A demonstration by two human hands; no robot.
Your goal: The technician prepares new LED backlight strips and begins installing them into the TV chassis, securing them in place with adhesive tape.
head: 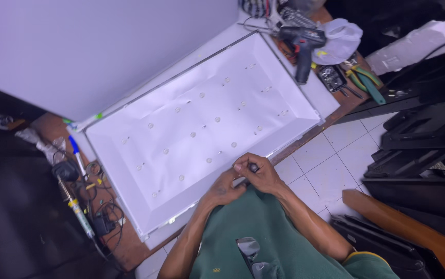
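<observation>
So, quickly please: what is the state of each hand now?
Left hand: closed on the lower end of a small dark-tipped tool.
Right hand: closed on the same tool's dark tip.

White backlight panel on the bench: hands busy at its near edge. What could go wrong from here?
1. Both hands work a small dark-tipped tool right over the white reflector sheet; a slip could scratch it or hit a small round lens.
2. The panel's near corner seems to overhang the brown wooden table; leaning could tip it.
</observation>
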